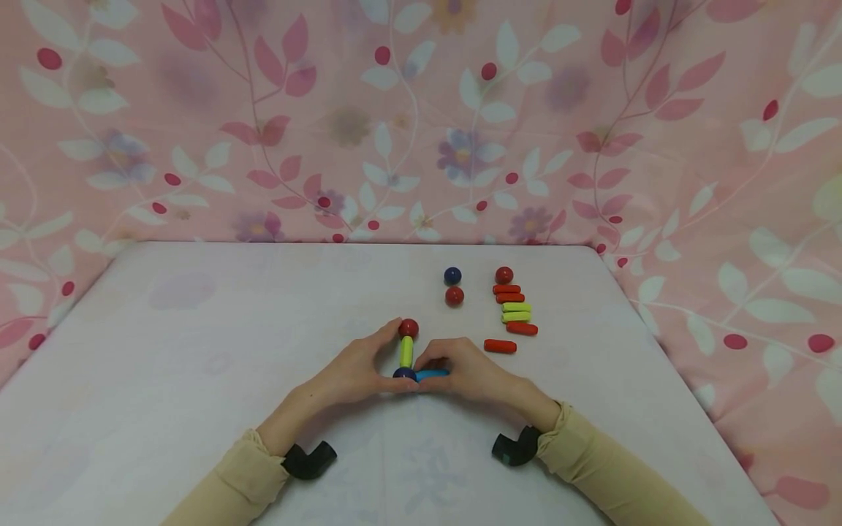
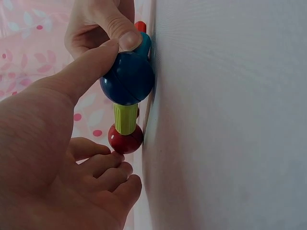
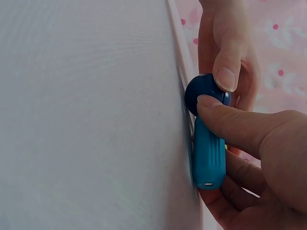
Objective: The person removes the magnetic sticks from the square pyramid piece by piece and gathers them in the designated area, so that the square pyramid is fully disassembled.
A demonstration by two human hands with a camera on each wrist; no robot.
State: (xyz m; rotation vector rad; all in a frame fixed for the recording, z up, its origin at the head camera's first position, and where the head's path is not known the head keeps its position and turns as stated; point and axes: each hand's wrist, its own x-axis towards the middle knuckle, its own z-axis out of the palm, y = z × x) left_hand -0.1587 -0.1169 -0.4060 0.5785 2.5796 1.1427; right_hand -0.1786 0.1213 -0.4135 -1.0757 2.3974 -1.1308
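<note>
In the head view a red ball [image 1: 408, 328], a yellow-green stick [image 1: 406, 352] and a dark blue ball [image 2: 128, 79] stand joined in a line on the table. My left hand [image 1: 355, 369] holds this piece lengthwise, with its thumb at the blue ball and a fingertip at the red one. My right hand [image 1: 470, 369] grips a light-blue magnetic stick [image 3: 209, 155] between thumb and fingers. One end of that stick meets the blue ball; its other end shows a small metal disc. The right thumb also touches the blue ball in the right wrist view.
Beyond my right hand lie several red sticks [image 1: 500, 346] and two yellow-green sticks [image 1: 516, 307]. Loose balls sit farther back: a dark blue ball [image 1: 452, 275] and two red balls [image 1: 454, 296]. The white table [image 1: 164, 351] ends at a floral cloth [image 1: 421, 124].
</note>
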